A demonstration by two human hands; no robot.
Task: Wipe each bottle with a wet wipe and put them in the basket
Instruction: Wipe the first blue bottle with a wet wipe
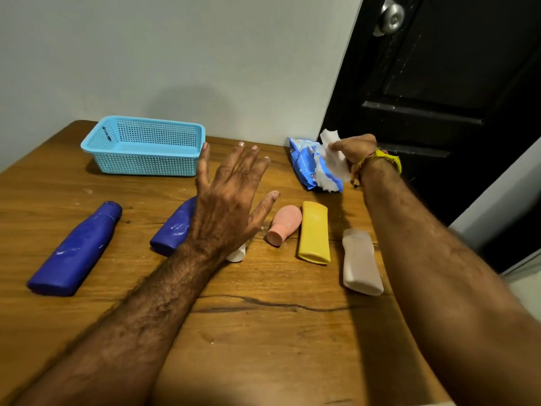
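The right hand (pixel 355 150) pinched a white wet wipe (pixel 333 159) at the mouth of the blue wipe packet (pixel 304 162), fingers curled round the sheet. The left hand (pixel 228 197) hovered above the desk (pixel 263 332) with fingers spread and straight, holding nothing.

Taking the blue basket (pixel 146 159) as the landmark: it sat at the back of the desk against the wall, nothing visible inside it. The packet lay well to its right, near the dark door (pixel 439 83). In front of the basket six bottles lay on their sides in a loose row: a large dark blue bottle (pixel 73 253) farthest left, a second blue bottle (pixel 175 230) partly under the left hand, a small white one (pixel 237 254) mostly hidden by the wrist, then a pink bottle (pixel 285 225), a yellow bottle (pixel 314 232) and a beige bottle (pixel 360 262) farthest right.

The wipe looked limp and damp, likely to bunch or tear if tugged sharply, so a steady pull with the packet held down seemed wise. The bottles appeared to be rigid plastic, probably light, though their fill could not be told. The rounded ones could roll; wiped wet they would likely turn slippery. A grip round the mid-body, fingers and thumb on opposite faces, seemed safest, with the small pink one best taken at its bulb rather than its narrow neck.
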